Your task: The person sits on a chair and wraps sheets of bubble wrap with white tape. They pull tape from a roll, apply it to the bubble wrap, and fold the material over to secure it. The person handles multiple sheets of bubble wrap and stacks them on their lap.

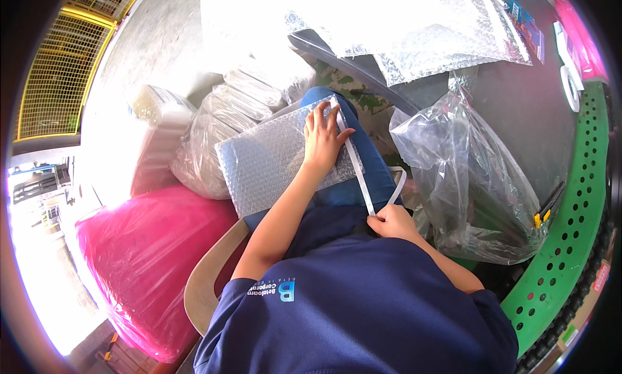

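Note:
Across my lap lies a flat bubble wrap pouch [259, 157], tilted, with one edge along my right thigh. My left hand [321, 141] rests on it near its upper right corner, fingers spread and thumb stretched out over the edge. Along that edge runs a narrow white strip [360, 178], which stretches down toward my body. My right hand [396, 222] pinches the strip at its lower end, close to my waist. Beyond this fist, a loop of the strip curls up to the right. The fingertips of my right hand are partly hidden.
Bagged stacks of bubble wrap [227, 108] stand beyond my left knee, above a pink plastic-wrapped bundle [159, 257]. To my right hangs a clear plastic bag [463, 173], with a yellow cutter [541, 217] beside it. Bubble wrap sheets [440, 40] cover the dark table [518, 115]. A green perforated panel [570, 225] borders the right.

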A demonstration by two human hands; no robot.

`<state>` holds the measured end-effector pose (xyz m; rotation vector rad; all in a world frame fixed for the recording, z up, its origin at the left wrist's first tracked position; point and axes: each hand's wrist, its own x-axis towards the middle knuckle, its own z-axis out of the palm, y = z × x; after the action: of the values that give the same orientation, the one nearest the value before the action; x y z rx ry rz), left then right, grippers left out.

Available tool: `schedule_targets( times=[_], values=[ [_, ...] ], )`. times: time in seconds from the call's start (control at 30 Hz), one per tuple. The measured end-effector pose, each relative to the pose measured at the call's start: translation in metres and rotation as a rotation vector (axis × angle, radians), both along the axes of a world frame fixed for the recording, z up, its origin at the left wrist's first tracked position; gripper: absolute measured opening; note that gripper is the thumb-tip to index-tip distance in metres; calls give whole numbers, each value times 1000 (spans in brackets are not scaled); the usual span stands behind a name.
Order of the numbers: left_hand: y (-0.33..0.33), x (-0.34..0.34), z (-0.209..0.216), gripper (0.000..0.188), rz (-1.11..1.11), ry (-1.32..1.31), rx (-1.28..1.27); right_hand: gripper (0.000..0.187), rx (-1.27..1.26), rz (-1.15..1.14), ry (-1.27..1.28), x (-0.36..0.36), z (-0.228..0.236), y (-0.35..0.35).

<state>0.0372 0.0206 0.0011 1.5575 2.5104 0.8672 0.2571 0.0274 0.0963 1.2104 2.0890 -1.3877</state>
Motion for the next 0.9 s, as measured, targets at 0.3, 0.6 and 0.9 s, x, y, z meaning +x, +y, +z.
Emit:
schedule_targets(
  times=[0.3,0.6,0.9],
  values=[
    [-18,-7,-1,63,-304,-140,-78,34,30,-9,-22,2,-1,-2],
    [-31,3,25,95,-292,-79,-321,33,19,2,-62,-3,3,-2],
    [-26,11,26,78,-107,36,-149,46,-37,-75,-71,3,-8,7]
  ],
)
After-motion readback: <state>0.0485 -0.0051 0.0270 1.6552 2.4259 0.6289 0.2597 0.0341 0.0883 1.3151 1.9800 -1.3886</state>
